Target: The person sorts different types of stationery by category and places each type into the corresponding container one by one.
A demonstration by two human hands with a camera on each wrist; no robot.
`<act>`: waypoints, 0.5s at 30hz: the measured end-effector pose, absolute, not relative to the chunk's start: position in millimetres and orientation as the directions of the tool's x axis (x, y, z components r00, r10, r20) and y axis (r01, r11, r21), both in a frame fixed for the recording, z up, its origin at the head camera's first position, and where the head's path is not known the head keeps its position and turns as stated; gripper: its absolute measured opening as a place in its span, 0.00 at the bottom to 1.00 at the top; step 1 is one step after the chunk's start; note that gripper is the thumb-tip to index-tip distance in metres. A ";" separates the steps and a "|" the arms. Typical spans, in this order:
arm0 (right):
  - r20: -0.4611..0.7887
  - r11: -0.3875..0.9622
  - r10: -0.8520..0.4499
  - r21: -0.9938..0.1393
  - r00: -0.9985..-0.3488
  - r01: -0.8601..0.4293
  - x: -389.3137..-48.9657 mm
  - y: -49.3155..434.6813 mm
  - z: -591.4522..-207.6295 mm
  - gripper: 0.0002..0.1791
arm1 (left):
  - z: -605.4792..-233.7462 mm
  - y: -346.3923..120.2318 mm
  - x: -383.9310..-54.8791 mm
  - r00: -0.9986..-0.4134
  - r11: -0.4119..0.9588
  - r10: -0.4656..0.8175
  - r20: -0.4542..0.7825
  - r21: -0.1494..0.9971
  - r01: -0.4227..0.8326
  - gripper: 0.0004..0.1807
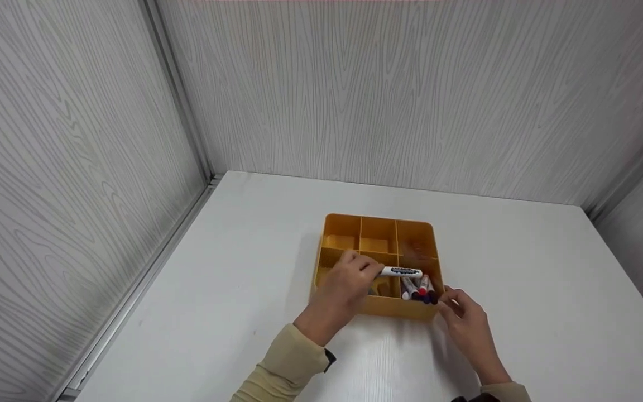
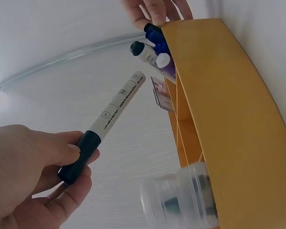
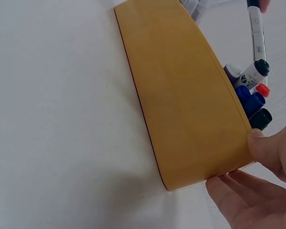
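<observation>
My left hand (image 1: 345, 283) pinches a whiteboard marker (image 1: 403, 272) by its dark green cap, over the near part of an orange compartment box (image 1: 397, 308). The white barrel points right, toward the near right compartment. Several markers (image 3: 251, 75) stand tilted in that compartment, their blue, red, black, dark green and white ends showing above the rim. At the near right corner my right hand (image 1: 466, 321) grips the box wall, thumb at the rim and fingers along the side.
A clear plastic container (image 2: 178, 198) sits in a near compartment, partly hidden in the head view by the left hand. Small transparent reddish items (image 1: 417, 249) show in the far right compartment. Grey wood-grain panels (image 1: 383, 95) enclose the white table (image 1: 232, 251) at the back and sides.
</observation>
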State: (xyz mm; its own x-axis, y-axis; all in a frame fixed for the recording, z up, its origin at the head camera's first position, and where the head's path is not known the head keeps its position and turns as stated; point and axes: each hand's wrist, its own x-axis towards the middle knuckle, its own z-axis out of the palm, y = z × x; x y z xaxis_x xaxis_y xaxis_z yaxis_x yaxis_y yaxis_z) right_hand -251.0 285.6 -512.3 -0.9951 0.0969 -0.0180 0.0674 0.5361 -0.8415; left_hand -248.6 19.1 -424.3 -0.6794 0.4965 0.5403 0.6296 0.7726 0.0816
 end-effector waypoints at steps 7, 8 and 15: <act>-0.003 0.542 0.099 -0.838 -0.995 0.057 -251.0 285.1 -512.4 0.05 | -419.2 43.2 -252.0 -0.654 0.774 0.556 0.512 -0.032 0.633 0.13; 0.005 0.545 0.101 -0.837 -0.995 0.051 -250.8 284.9 -512.5 0.04 | -419.3 46.2 -252.9 -0.649 0.773 0.564 0.511 -0.050 0.632 0.13; 0.014 0.557 0.104 -0.829 -0.995 0.047 -249.6 282.8 -511.4 0.04 | -422.9 63.3 -254.1 -0.645 0.762 0.595 0.480 -0.082 0.642 0.13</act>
